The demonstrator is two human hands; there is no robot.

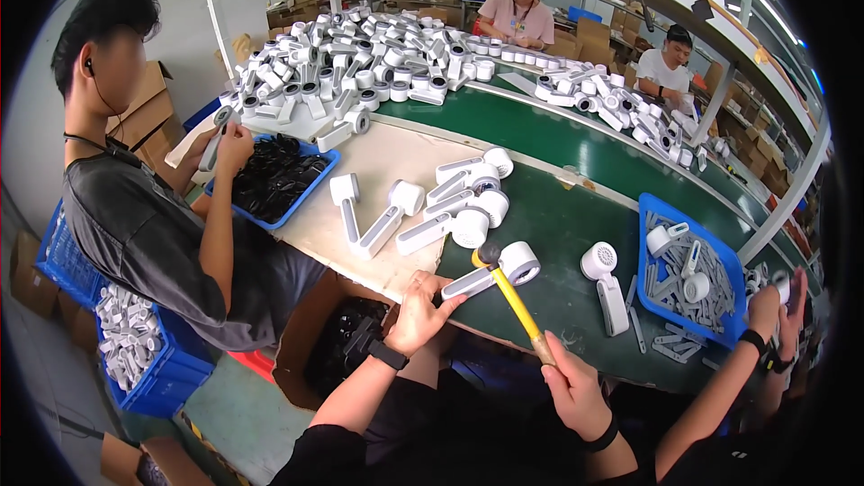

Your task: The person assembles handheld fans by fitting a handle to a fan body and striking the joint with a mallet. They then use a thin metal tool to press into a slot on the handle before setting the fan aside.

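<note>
My left hand [421, 312] is closed on the handle end of a white handheld device [519, 263] with a round head and a grey strip along its handle. The device lies on the near edge of the green work surface. In my right hand [579, 389] is a mallet [515, 300] with a yellow handle and a dark head. The mallet's head rests on or just above the device's handle; I cannot tell whether they touch. Just beyond lies a cluster of similar devices [470, 225]. Another single device [612, 301] lies to the right.
A blue tray [641, 243] of grey strips stands at right, near another person's hands [776, 310]. At left, a person [171, 189] handles a device over a blue tray [326, 162] of black parts. A large pile of devices [351, 63] covers the back. Below sits a cardboard box [297, 333].
</note>
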